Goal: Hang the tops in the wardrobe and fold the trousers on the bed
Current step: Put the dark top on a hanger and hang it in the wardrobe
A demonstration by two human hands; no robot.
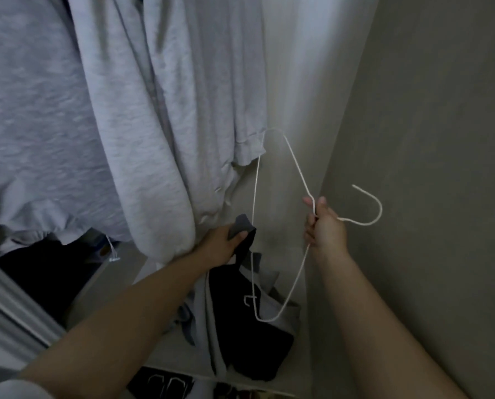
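Dark cloth, a top (pixel 249 326) by the look of it, hangs from your left hand (pixel 226 243), which pinches its upper edge. Your right hand (pixel 324 226), at 3 o'clock and nearer, grips the white wire hanger (pixel 291 156) at its neck, long axis upright. Grey sweatshirts (pixel 154 125) crowd 10 o'clock.

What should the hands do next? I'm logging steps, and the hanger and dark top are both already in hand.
Probably slide one end of the white hanger, gripped by the right hand, into the dark garment that the left hand holds up; the two are not yet joined.
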